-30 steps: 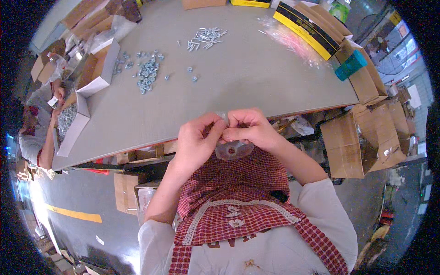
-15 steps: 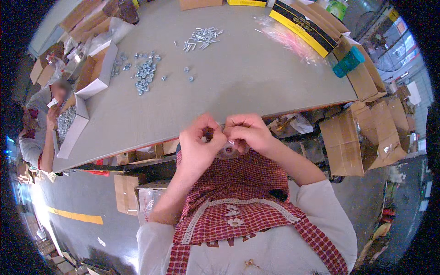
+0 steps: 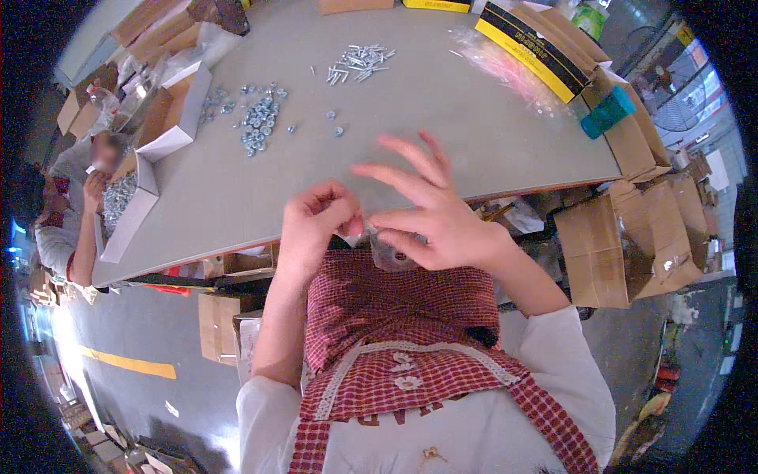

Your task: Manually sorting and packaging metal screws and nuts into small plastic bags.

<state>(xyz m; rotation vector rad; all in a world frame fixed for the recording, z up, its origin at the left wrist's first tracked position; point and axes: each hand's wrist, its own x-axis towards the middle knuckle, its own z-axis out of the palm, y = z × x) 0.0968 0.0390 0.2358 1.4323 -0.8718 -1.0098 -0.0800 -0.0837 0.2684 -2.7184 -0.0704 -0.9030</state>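
Observation:
At the near edge of the table, my left hand (image 3: 317,221) is closed in a pinch. Its fingertips grip the top of a small clear plastic bag (image 3: 388,256), which hangs in front of my apron. Something small and roundish shows dimly through the plastic; I cannot make out what it is. My right hand (image 3: 433,212) is open, slightly blurred, its fingers spread. The thumb and lower fingers lie over or against the bag. Beyond my hands lie a heap of shiny metal nuts or flanged pieces (image 3: 259,118) and a pile of screws or pins (image 3: 362,62).
Clear and pinkish plastic bags (image 3: 517,67) lie beside a black and yellow box (image 3: 533,55). A teal cup (image 3: 608,113) rests on its side at the right. White cartons (image 3: 175,110) line the left edge, where another person's hand (image 3: 95,189) is. Brown cartons (image 3: 592,249) stand lower right.
My right hand has moved off the pinch, its fingers spreading out over the table edge. My left hand has shifted slightly left and down, still pinching the bag.

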